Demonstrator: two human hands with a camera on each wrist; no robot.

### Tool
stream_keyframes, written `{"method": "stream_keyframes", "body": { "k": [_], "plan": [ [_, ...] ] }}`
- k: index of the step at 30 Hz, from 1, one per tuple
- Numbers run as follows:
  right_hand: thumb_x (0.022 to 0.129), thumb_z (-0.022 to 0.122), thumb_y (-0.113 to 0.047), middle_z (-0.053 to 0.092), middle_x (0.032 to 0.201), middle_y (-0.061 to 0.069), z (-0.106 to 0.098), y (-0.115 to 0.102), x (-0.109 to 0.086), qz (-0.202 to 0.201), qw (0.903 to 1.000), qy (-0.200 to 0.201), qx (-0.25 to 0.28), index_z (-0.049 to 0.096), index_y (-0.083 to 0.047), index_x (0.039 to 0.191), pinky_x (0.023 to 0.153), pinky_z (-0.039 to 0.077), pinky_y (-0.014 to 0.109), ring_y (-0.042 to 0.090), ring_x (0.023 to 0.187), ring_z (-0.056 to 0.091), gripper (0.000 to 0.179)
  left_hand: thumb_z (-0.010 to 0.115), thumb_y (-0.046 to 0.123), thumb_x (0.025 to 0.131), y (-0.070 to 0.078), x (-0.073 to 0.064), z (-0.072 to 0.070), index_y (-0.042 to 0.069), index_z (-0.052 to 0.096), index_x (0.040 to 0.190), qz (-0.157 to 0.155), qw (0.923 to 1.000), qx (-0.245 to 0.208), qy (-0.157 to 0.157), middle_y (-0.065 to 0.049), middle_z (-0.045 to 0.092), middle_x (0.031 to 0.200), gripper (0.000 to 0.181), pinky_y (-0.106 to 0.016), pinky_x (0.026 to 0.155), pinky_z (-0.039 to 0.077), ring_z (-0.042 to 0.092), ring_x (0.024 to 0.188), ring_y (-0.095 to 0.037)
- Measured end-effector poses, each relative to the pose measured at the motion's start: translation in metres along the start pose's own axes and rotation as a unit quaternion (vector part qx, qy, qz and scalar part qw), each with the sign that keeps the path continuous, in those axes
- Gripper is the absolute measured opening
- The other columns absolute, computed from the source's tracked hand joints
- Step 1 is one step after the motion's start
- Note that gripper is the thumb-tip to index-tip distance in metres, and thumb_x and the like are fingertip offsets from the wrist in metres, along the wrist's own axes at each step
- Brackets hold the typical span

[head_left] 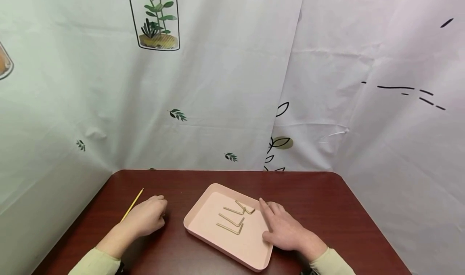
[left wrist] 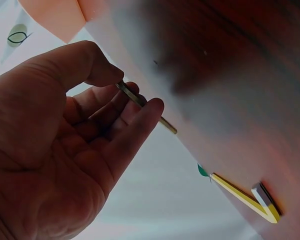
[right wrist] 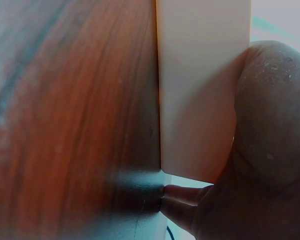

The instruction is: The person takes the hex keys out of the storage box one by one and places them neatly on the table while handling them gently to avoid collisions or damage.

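Pinched between the thumb and fingertips of my left hand (head_left: 147, 216) is a thin, dull brass-coloured hex key (left wrist: 169, 125); its other end is hidden by the fingers. That hand (left wrist: 65, 145) is above the table, left of a pink tray (head_left: 250, 246). Inside the tray lie several L-shaped brass-coloured hex keys (head_left: 229, 228). My right hand (head_left: 285, 228) holds the tray's right edge. In the right wrist view, its thumb (right wrist: 275, 115) lies over the rim of the tray wall (right wrist: 205, 65), and other fingers reach down outside it near the table.
A yellow L-shaped rod (head_left: 131, 205) with a grey short end lies on the dark red-brown table (head_left: 308, 190), just beyond the left wrist. White printed cloth (head_left: 218, 85) hangs behind and along both sides of the table.
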State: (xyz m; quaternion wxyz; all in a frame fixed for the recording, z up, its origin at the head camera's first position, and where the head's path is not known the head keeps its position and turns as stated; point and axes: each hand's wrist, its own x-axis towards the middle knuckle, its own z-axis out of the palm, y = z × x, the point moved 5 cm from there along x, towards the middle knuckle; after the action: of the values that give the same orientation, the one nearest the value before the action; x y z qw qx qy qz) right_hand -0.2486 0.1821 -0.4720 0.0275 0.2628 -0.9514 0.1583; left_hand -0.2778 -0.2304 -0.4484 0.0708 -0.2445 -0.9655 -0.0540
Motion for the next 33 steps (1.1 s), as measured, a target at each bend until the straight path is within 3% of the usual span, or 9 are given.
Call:
{"method": "stream_keyframes", "body": {
  "k": [10, 33],
  "plan": [
    [0.083, 0.071, -0.023, 0.054, 0.148, 0.023, -0.001, 0.000, 0.001, 0.000, 1.0000, 0.000, -0.002, 0.034, 0.007, 0.168, 0.114, 0.048, 0.058, 0.043, 0.139, 0.053, 0.098, 0.075, -0.005, 0.076, -0.009, -0.004, 0.002, 0.018, 0.048, 0.073, 0.000, 0.9999, -0.012, 0.003, 0.006, 0.043, 0.077, 0.035, -0.031, 0.063, 0.040, 0.041, 0.071, -0.013],
    [0.081, 0.072, -0.021, 0.053, 0.149, 0.023, 0.000, 0.000, 0.000, 0.008, 1.0000, -0.001, 0.002, 0.034, 0.007, 0.169, 0.114, 0.048, 0.058, 0.042, 0.140, 0.052, 0.099, 0.077, -0.007, 0.079, -0.019, -0.009, 0.002, 0.019, 0.053, 0.074, 0.006, 0.9996, -0.007, -0.025, 0.007, 0.046, 0.077, 0.036, -0.032, 0.064, 0.040, 0.041, 0.069, -0.011]
  ]
}}
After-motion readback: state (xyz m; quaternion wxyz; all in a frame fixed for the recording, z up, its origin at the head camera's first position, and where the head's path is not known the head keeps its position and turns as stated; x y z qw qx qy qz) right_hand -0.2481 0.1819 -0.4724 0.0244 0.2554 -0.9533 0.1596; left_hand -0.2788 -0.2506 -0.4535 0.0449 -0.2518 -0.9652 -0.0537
